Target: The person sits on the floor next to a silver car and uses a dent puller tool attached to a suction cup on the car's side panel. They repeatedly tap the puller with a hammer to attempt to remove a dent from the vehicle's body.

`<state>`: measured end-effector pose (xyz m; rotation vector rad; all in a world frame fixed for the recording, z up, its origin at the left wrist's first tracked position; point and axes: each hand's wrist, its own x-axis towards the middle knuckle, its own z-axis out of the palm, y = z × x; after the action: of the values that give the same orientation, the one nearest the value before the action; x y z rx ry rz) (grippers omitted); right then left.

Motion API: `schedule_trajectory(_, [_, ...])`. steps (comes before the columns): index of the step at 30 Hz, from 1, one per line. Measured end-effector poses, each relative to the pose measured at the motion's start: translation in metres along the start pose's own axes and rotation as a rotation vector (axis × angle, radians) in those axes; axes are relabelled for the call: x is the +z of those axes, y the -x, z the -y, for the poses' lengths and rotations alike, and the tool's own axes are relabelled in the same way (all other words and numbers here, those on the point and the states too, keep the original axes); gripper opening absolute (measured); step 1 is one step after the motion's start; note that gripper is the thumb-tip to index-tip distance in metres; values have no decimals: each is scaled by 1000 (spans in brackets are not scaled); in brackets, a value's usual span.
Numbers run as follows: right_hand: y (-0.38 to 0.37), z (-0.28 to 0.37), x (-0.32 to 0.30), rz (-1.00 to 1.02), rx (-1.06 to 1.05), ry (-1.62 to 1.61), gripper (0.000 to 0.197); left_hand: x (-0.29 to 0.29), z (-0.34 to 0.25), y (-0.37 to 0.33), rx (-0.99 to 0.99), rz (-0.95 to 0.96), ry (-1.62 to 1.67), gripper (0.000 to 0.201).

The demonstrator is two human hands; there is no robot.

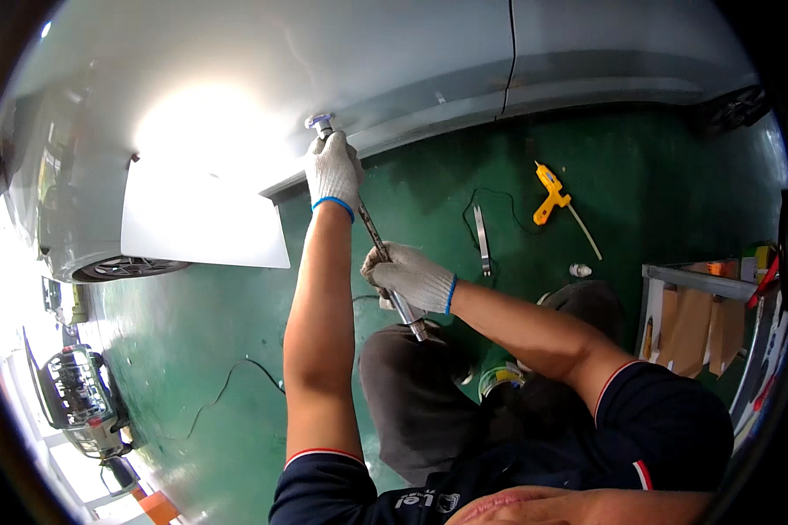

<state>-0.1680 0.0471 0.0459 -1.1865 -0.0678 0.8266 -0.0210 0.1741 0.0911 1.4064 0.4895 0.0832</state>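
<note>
A slide hammer [373,234] slants from a grey car's side panel [411,70] down toward my knees. Its tip ends in a purple-blue pulling tab [320,119], which is against the lower part of the panel, though I cannot tell whether it is stuck on. My left hand [333,168], in a white knitted glove with a blue cuff, is closed round the upper end just below the tab. Lower down, my gloved right hand [409,276] is closed round the tool at its metal weight [406,313]. The fingers partly hide the shaft.
Bright glare covers the panel and a white board [201,219] at left. On the green floor lie a yellow glue gun [550,197] with a glue stick, a flat metal pry tool [482,241], cables and a small whitish piece [580,270]. A tool cart [700,280] stands at right.
</note>
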Motion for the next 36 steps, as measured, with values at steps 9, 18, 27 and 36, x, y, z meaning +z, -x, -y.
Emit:
schedule_trajectory(9, [-5, -10, 14, -26, 140, -163, 23, -6, -15, -1, -102, -32, -110, 16])
schedule_trajectory(18, [-7, 26, 34, -85, 280, -121, 21, -22, -35, -20, -263, 117, -68, 12])
schedule_trajectory(27, [-10, 18, 47, -98, 317, -265, 16, -48, -20, -30, -451, 385, 467, 11])
schedule_trajectory(36, [-33, 28, 60, -268, 327, -170, 14, -28, -40, -40, -466, 321, 320, 14])
